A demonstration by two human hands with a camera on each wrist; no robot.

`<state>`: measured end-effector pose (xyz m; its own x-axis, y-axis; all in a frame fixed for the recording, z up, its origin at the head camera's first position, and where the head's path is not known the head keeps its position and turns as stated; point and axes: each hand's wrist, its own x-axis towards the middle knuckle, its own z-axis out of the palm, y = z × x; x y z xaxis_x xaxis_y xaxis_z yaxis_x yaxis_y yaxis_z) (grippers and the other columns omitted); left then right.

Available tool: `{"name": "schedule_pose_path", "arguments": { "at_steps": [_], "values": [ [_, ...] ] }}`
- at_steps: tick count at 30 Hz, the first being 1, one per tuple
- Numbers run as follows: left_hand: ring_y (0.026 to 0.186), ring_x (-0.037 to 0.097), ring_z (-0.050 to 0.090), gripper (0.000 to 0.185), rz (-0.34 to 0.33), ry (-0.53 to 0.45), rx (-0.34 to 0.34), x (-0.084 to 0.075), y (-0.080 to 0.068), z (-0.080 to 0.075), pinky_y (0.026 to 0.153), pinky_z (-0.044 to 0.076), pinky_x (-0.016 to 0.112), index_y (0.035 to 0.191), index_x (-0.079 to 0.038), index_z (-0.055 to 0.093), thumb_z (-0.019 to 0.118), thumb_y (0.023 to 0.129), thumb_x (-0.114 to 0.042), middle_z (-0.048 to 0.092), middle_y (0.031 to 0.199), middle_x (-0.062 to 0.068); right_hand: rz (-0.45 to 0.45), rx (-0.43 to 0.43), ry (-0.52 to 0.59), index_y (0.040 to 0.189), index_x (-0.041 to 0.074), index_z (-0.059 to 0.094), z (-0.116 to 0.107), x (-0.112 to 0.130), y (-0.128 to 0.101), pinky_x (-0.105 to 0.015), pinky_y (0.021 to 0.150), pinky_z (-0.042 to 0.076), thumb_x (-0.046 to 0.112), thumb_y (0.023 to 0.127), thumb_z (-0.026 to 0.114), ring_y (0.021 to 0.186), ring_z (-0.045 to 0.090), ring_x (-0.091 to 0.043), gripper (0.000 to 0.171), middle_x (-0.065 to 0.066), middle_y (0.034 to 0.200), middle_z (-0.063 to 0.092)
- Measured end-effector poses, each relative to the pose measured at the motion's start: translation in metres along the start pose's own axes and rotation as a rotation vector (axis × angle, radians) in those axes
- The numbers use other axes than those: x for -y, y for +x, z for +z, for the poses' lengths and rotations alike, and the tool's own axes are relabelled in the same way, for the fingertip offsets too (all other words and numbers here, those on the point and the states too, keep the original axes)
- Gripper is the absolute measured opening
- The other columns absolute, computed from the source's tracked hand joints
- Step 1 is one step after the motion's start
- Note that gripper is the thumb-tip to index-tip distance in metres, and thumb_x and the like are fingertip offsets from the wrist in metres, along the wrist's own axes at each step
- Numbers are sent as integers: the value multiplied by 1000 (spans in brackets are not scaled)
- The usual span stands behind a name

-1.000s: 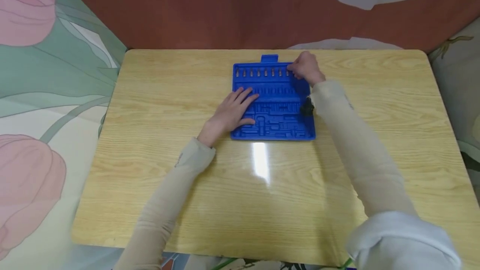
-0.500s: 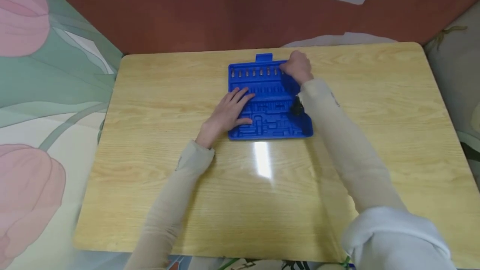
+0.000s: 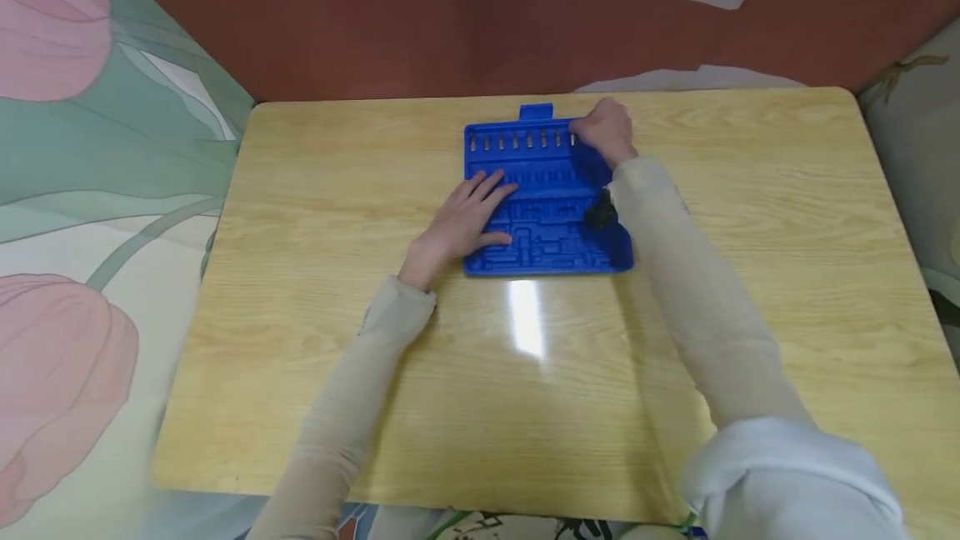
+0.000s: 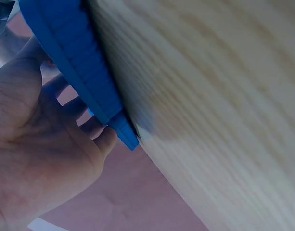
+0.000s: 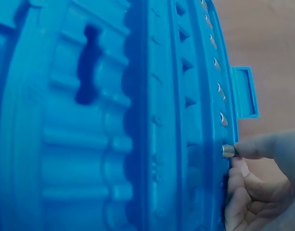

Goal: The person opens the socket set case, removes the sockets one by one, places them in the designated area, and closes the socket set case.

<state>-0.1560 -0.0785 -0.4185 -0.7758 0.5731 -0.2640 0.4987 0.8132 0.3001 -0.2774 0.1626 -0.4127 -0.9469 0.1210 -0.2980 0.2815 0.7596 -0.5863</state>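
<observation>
A blue plastic tool case [image 3: 551,195] with moulded recesses lies open on the table, a row of several small metal bits [image 3: 529,140] along its far side. My left hand [image 3: 459,222] rests on the case's left edge, fingers spread over the recesses; in the left wrist view its palm [image 4: 39,144] faces the case's side. At the far right corner, my right hand [image 3: 607,132] pinches the end bit of the row. Up close in the right wrist view, that metal bit [image 5: 228,151] sits in its slot with the fingertips at its outer end.
The case's blue latch tab [image 3: 536,112] sticks out toward the table's back edge. A small black object [image 3: 600,211] hangs under my right wrist, over the case. The wooden table [image 3: 300,190] backs onto a brown patterned wall [image 3: 450,32].
My right hand has shifted slightly left along the row, onto the end bit. The left hand stays on the case. The head view has swayed a little.
</observation>
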Motion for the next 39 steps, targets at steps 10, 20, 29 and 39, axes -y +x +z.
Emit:
{"name": "schedule_pose_path", "arguments": {
  "at_steps": [10, 20, 29, 39],
  "values": [
    [146, 32, 4, 80, 2, 6, -12, 0, 2, 0, 117, 4, 43, 155, -18, 19, 56, 93, -51, 9, 161, 10, 23, 21, 119, 59, 8, 53, -5, -3, 3, -25, 45, 31, 27, 94, 59, 45, 40, -12, 40, 6, 48, 41],
    [146, 33, 5, 81, 5, 24, -6, 1, 1, -2, 117, 5, 43, 155, -17, 19, 56, 93, -52, 9, 161, 10, 62, 150, 588, 116, -10, 61, -29, -10, -2, -22, 62, 56, 19, 95, 62, 57, 64, -9, 35, 0, 68, 63],
    [146, 33, 7, 81, -1, -8, -22, 0, -1, 1, 117, 7, 45, 155, -16, 22, 59, 91, -51, 11, 160, 11, 96, 252, 788, 85, -7, 70, -66, -60, -8, -31, 62, 58, 4, 93, 62, 57, 67, -20, 15, -14, 69, 68],
    [146, 34, 5, 80, 10, -40, -25, 0, -1, 1, 117, 5, 45, 154, -15, 22, 60, 92, -48, 11, 160, 12, 145, 217, 756, 89, -6, 72, -52, -77, -11, -29, 60, 58, 8, 90, 68, 56, 67, -18, 14, -11, 71, 70]
  ]
}}
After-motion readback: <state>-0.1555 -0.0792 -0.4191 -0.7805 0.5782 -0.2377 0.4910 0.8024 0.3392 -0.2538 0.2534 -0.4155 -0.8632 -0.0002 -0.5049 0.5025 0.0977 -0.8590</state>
